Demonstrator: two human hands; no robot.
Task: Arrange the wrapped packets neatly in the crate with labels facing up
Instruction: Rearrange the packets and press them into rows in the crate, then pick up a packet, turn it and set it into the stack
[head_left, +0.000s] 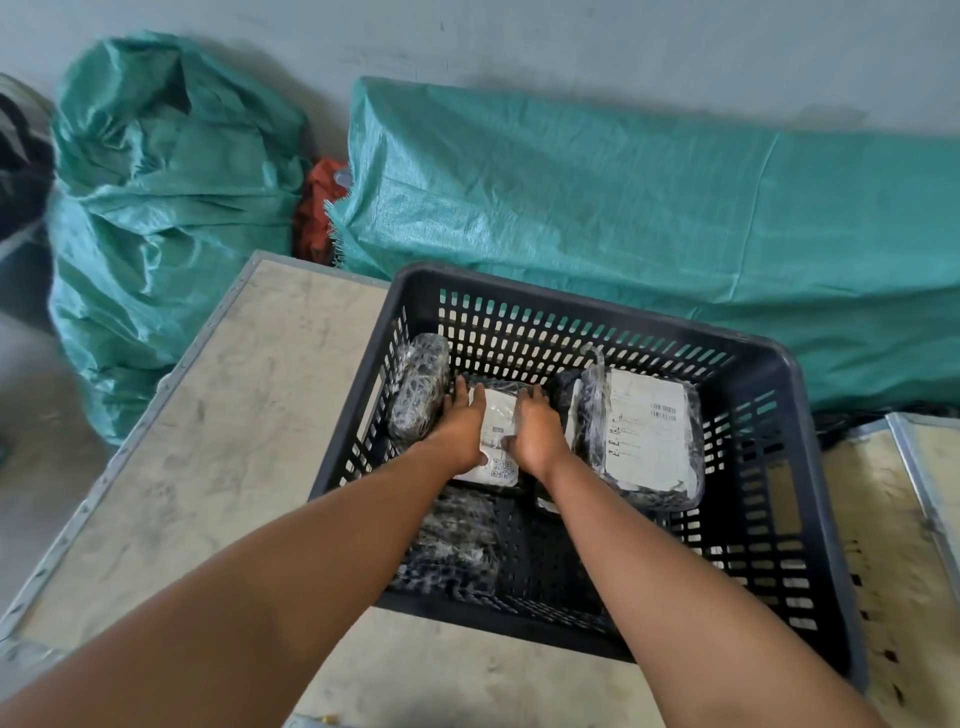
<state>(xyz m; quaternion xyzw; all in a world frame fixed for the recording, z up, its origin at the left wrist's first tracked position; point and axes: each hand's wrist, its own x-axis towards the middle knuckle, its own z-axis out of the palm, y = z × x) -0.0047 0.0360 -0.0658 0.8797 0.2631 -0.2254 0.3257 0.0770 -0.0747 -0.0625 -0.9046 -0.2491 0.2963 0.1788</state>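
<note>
A dark slotted plastic crate (810, 467) stands on a table. Inside it, both my hands lie on a wrapped packet (497, 431) with its white label up, in the crate's middle. My left hand (460, 428) presses its left side with straight fingers. My right hand (537, 431) lies on its right side, fingers bent over the far edge. A larger packet (647, 434) with its label up sits to the right. A dark packet (418, 392) leans on the left wall, no label showing. Another dark packet (457, 540) lies at the near left.
The crate rests on a pale table (218, 441) with a metal edge. Green woven sacks (156, 208) and a green tarp (623, 208) lie behind, against the wall, with red cloth (319, 208) between them. A second framed board (893, 519) is at the right.
</note>
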